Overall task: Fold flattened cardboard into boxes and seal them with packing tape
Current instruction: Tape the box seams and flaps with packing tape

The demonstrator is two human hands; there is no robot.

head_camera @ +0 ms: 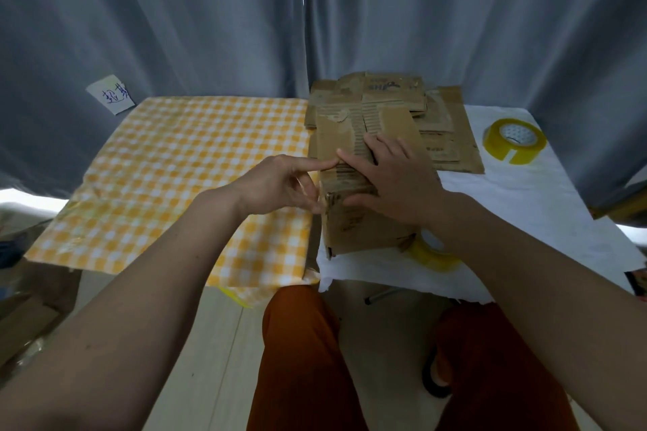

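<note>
Both hands (pixel 280 182) (pixel 395 182) press a cardboard box (pixel 364 227) (tape roll (pixel 514 145) nearby).

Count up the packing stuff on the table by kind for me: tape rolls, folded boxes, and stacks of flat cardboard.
Yellow tape rolls: 2, one far right, one partly hidden behind the box
Folded cardboard box: 1, under both hands
Stack of flattened cardboard: 1, sheet count unclear
Total: 4

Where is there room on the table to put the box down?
The yellow checked cloth left of the box is bare. The white cloth between the cardboard pile and near edge has some room. Crowded: the pile, two tape rolls.
</note>
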